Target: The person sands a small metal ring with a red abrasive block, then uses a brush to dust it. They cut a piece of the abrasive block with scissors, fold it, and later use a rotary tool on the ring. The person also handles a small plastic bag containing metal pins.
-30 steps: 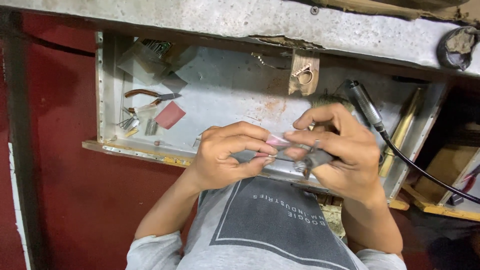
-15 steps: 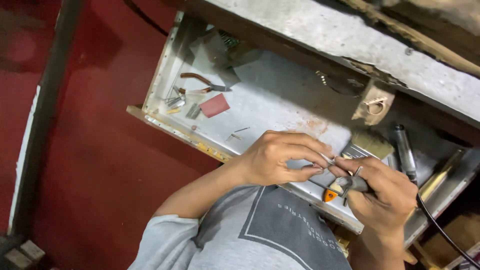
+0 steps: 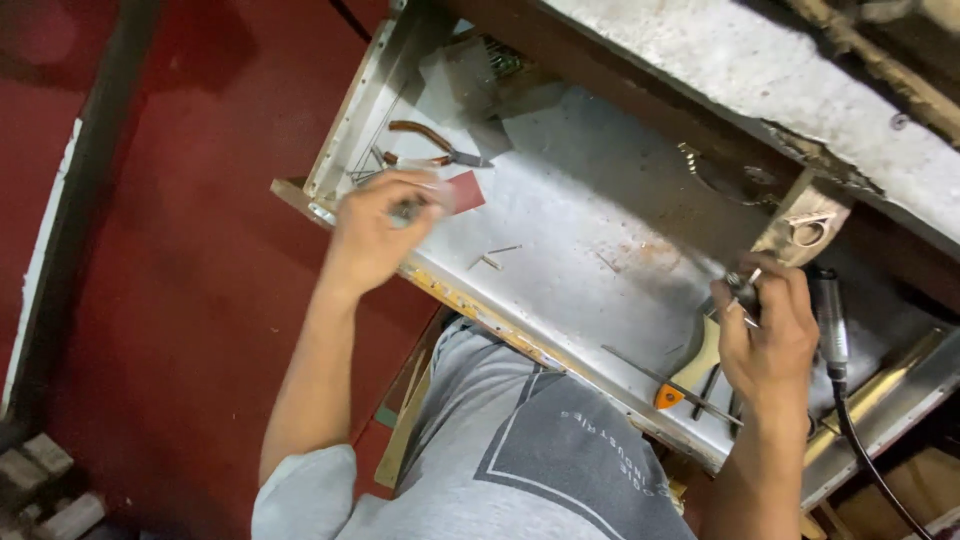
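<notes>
My left hand [image 3: 385, 225] reaches to the left end of a metal tray [image 3: 560, 250]. Its curled fingers are blurred over small grey bits beside a red square pad [image 3: 468, 190]. Brown-handled pliers [image 3: 432, 148] lie just beyond it. My right hand [image 3: 768, 335] is at the tray's right end, pinching a small dark-tipped metal tool [image 3: 742, 290] close to a wooden bench peg [image 3: 800, 228]. The hands are far apart.
A black rotary handpiece [image 3: 828, 318] with a cable lies right of my right hand. A pale tool with an orange tip [image 3: 688, 372] and a thin rod lie below it, and a brass tube [image 3: 880, 392] sits at the tray's right edge. The floor [image 3: 190, 280] is red.
My hands were together at the tray's front edge, working a small piece. My left hand has since swung left to the red pad and my right hand has stayed right with the tool. The view has shifted.
</notes>
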